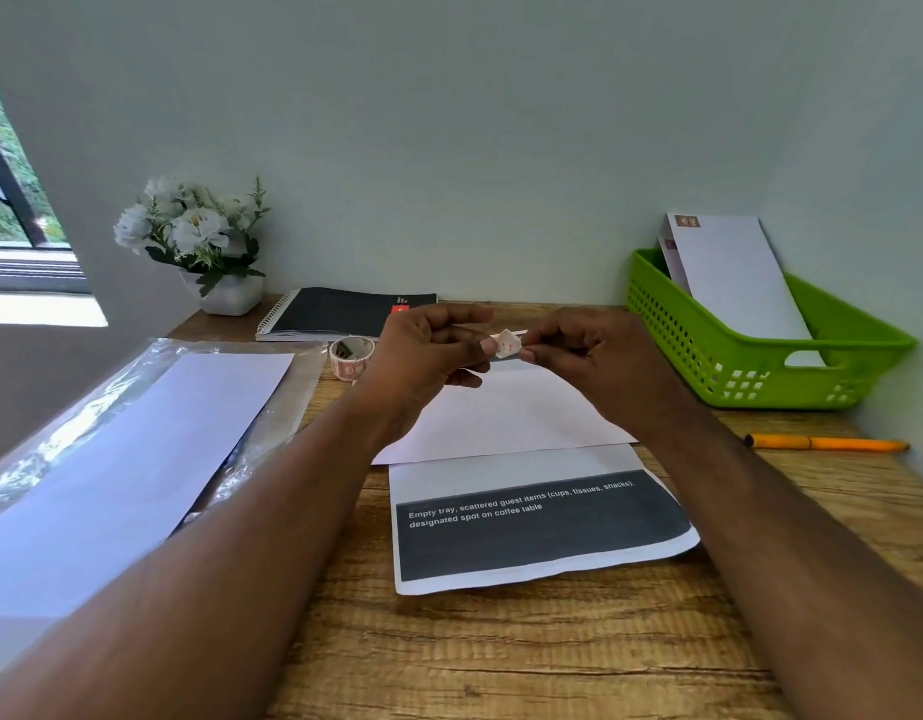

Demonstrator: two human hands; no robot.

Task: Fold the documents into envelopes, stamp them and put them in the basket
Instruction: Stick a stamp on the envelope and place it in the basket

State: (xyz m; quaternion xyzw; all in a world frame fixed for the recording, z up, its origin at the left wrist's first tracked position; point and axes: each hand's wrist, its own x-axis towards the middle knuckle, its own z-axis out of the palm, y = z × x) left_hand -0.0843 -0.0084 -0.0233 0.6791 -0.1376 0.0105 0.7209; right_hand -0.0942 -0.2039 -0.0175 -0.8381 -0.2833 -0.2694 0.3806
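Note:
My left hand (428, 356) and my right hand (589, 361) are raised above the desk and pinch a small white and red stamp (507, 345) between their fingertips. Under them lies a white envelope (501, 418). A printed document (542, 527) with a dark band of white text lies nearer to me, its top edge under the envelope. A roll of stamps (350, 356) stands left of my left hand. The green basket (735, 366) at the right holds two stamped envelopes (735, 272) leaning against the wall.
A plastic-wrapped pack of white envelopes (127, 459) lies on the left. A black spiral notebook (345, 311) and a white pot of flowers (199, 241) stand at the back. An orange pen (828, 443) lies at the right, in front of the basket. The wooden desk (501, 657) meets the wall.

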